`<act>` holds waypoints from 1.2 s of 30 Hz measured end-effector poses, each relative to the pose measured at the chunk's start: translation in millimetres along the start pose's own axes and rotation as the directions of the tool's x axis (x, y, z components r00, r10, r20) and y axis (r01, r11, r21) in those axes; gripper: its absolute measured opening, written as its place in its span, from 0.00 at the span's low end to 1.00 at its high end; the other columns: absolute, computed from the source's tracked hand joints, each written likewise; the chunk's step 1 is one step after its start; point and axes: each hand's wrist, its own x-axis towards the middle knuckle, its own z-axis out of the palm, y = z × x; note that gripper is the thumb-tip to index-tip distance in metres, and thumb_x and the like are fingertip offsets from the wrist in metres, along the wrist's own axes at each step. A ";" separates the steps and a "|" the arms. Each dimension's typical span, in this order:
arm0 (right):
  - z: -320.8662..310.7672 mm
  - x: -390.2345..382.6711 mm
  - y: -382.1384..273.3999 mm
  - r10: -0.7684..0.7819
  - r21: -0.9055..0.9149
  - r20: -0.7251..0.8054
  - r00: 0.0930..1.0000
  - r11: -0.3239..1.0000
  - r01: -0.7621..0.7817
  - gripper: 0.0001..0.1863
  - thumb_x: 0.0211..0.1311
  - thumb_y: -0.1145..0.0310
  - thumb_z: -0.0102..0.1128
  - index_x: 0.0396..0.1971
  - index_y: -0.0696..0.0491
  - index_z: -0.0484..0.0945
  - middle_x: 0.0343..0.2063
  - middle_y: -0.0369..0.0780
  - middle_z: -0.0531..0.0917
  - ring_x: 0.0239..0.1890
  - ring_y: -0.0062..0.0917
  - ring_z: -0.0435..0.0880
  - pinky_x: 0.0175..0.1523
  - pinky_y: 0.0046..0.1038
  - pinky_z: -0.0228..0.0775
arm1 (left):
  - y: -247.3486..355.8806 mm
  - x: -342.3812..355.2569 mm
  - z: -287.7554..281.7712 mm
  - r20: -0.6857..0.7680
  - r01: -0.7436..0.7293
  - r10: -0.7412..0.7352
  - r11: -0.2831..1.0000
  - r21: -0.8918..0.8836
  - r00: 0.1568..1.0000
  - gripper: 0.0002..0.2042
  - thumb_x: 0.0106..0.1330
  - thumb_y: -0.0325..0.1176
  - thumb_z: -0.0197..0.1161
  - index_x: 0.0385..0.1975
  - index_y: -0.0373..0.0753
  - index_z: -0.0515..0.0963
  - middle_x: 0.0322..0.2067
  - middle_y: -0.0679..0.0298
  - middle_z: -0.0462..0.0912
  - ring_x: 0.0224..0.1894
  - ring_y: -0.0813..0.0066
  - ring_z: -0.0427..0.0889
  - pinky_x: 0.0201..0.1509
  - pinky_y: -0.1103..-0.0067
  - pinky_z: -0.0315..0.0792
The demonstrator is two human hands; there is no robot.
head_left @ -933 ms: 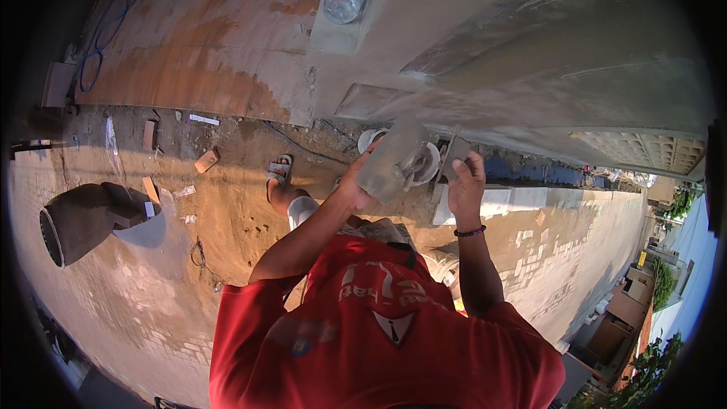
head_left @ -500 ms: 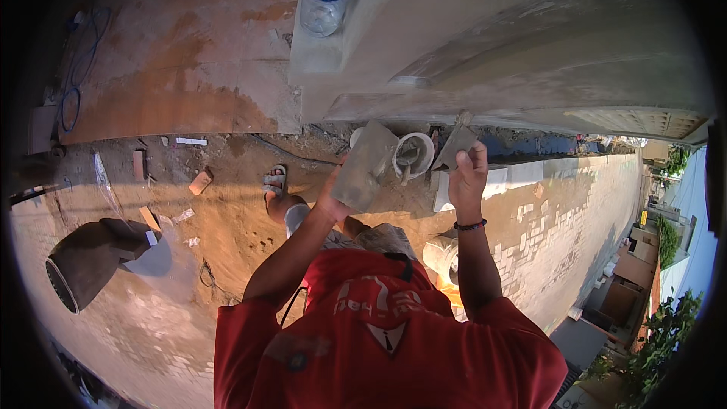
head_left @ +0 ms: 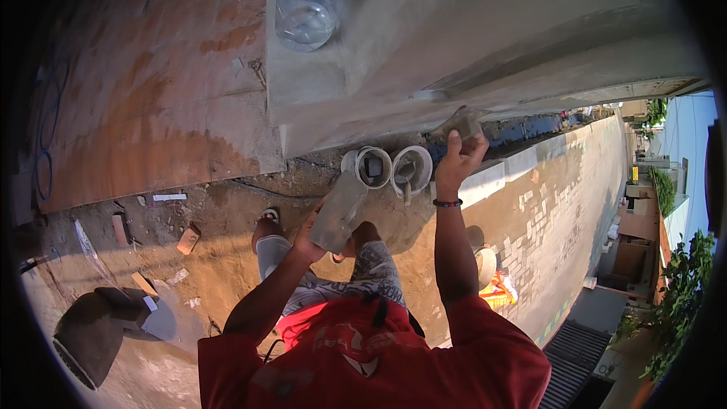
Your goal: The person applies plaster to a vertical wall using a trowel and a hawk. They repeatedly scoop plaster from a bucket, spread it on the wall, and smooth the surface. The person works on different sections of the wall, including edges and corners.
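My left hand [head_left: 304,241] is closed on the edge of a flat grey plastering board [head_left: 338,210], tilted in front of my knees. The fingers beneath the board are partly hidden. Raised ahead on the right, my right hand [head_left: 462,155] grips a flat putty knife [head_left: 463,120], its blade close to the smooth grey plastered wall [head_left: 485,38]; contact is hard to make out. Between my hands, at the wall's foot, stand a white bucket [head_left: 384,184] with a dark block-like thing inside and another white bucket [head_left: 424,174] with a handled tool in it.
A clear plastic bottle [head_left: 304,23] stands on the wall's ledge. To the left are a reddish-brown slab [head_left: 136,129], a broken brick [head_left: 188,239] and a large dark pipe elbow [head_left: 91,333]. Pale blocks [head_left: 485,184] edge a trench on the right, beside paving [head_left: 553,204].
My right hand has brought the putty knife up toward the wall. The board in my left hand has come lower and nearer my body, leaving the left bucket more exposed. The view has shifted.
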 end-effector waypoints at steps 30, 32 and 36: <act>43.4 0.6 16.3 0.017 -0.043 -0.264 0.964 0.999 -0.030 0.16 0.60 0.67 0.61 0.40 0.59 0.66 0.31 0.35 0.67 0.35 0.17 0.65 0.40 0.21 0.63 | 26.8 8.2 19.1 0.000 0.052 -0.052 0.996 0.074 0.999 0.23 0.65 0.42 0.51 0.61 0.47 0.62 0.57 0.51 0.67 0.53 0.44 0.72 0.52 0.50 0.70; 48.3 6.4 19.4 -0.018 -0.095 -0.283 0.959 0.995 -0.009 0.16 0.60 0.67 0.61 0.39 0.59 0.65 0.30 0.34 0.65 0.34 0.18 0.63 0.39 0.20 0.62 | 24.2 8.9 13.3 0.034 0.015 -0.021 0.986 0.166 0.999 0.24 0.63 0.39 0.54 0.60 0.48 0.62 0.57 0.53 0.68 0.53 0.47 0.73 0.53 0.52 0.71; 44.7 -5.9 44.9 -0.026 -0.222 -0.246 0.969 0.975 -0.031 0.16 0.59 0.68 0.62 0.37 0.59 0.65 0.29 0.34 0.62 0.33 0.19 0.61 0.37 0.20 0.60 | 15.9 13.6 -27.5 -0.021 0.036 -0.034 0.998 0.060 0.999 0.24 0.62 0.36 0.55 0.60 0.49 0.64 0.57 0.59 0.69 0.55 0.58 0.73 0.55 0.59 0.71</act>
